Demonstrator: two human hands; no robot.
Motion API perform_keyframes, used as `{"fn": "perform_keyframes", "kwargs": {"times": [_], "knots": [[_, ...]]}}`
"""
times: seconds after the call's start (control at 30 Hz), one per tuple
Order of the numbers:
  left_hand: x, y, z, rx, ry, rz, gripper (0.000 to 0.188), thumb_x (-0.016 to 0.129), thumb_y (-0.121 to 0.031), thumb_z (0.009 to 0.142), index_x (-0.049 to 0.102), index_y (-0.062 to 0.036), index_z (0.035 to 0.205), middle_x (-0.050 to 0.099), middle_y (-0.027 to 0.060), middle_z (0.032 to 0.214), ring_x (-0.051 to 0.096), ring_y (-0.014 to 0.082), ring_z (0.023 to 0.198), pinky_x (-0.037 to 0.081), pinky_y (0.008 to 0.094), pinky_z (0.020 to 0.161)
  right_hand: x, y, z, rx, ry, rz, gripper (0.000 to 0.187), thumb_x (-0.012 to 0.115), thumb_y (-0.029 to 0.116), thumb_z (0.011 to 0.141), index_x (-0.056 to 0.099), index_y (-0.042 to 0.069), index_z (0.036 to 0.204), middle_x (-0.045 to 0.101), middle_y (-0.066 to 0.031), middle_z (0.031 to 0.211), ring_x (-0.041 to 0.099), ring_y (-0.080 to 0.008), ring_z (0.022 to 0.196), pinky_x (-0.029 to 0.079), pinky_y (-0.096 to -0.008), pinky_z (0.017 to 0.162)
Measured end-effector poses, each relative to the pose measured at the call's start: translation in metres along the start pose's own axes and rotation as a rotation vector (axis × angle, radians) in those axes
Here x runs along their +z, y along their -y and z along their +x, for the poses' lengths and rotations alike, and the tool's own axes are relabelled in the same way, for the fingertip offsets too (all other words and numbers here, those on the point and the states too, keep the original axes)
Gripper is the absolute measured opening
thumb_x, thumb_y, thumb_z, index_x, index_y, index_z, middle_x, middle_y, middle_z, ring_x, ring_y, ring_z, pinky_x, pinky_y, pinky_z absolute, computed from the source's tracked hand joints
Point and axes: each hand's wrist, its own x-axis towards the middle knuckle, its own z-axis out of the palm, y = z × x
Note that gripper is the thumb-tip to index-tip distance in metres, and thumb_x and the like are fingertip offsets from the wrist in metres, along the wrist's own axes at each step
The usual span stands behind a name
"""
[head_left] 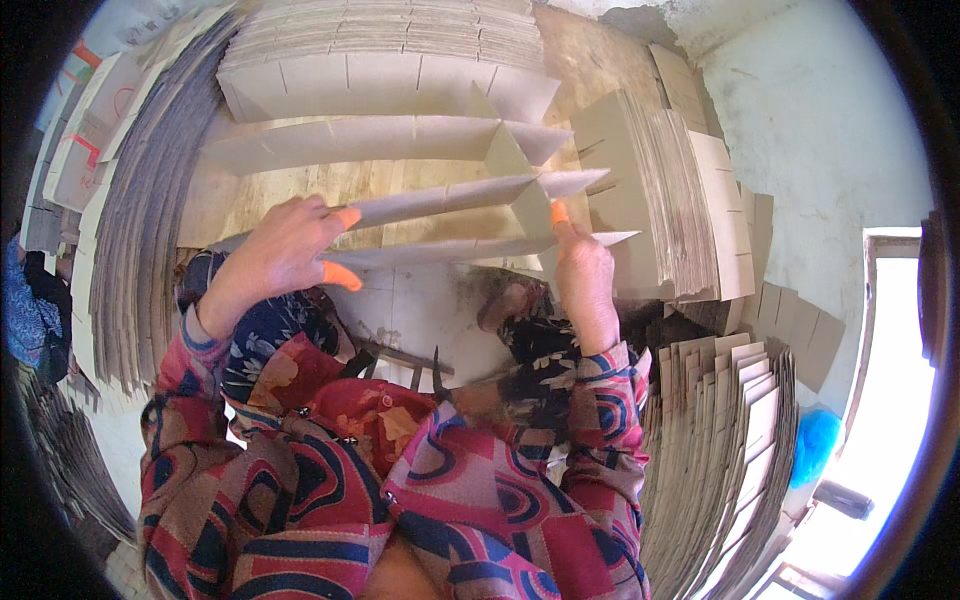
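Note:
Several long cardboard strips (440,202) stand on edge in front of me, roughly parallel. A shorter cardboard cross strip (512,150) runs through them near their right ends. My right hand (585,268) is closed at the near end of this cross strip, an orange-covered fingertip against it. My left hand (280,248) is by the left part of the two nearest long strips. Its thumb and forefinger, both with orange covers, are spread apart, and the forefinger is at the edge of a strip. The right hand's other fingers are mostly hidden.
Flat cardboard stacks stand at the left (150,220), at the back (390,40) and on the right (665,200) of the wooden board (290,190). More slotted pieces (710,440) stand at my lower right. A blue bag (817,445) is near the bright doorway.

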Motion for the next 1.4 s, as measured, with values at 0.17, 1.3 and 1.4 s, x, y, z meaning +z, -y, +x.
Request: {"fn": "perform_keyframes", "kwargs": {"times": [0.17,1.3,1.4], "knots": [[0.029,0.006,-0.02,-0.001,-0.103,-0.108,0.046,0.076,-0.034,0.068,0.062,-0.0016,0.098,0.062,0.0164,0.093,0.058,0.0351,0.093,0.047,0.041,0.079,0.023,-0.02,0.004,0.062,-0.059,-0.028,0.045,0.051,-0.006,0.077,0.057,0.002,0.121,0.063,-0.0224,0.086,0.063,-0.0372,0.076,0.05,-0.045,0.064],[0.044,-0.012,0.021,0.02,-0.367,-0.068,0.06,0.076,-0.031,0.073,0.056,-0.0035,0.123,0.059,0.0156,0.121,0.052,0.0337,0.114,0.041,0.0417,0.096,-0.006,-0.161,-0.007,0.515,-0.369,-0.305,0.024,0.064,0.015,0.083,0.054,0.005,0.102,0.06,-0.0168,0.09,0.06,-0.0359,0.087,0.048,-0.0452,0.073],[0.059,0.004,0.007,0.03,-0.404,-0.026,0.05,0.076,-0.023,0.073,0.06,-0.0038,0.116,0.063,0.0159,0.107,0.057,0.0332,0.102,0.046,0.0409,0.085,-0.024,-0.13,-0.001,0.484,-0.501,-0.195,0.022,0.063,0.013,0.085,0.053,0.005,0.103,0.06,-0.0189,0.091,0.061,-0.039,0.079,0.048,-0.0469,0.066]]}}
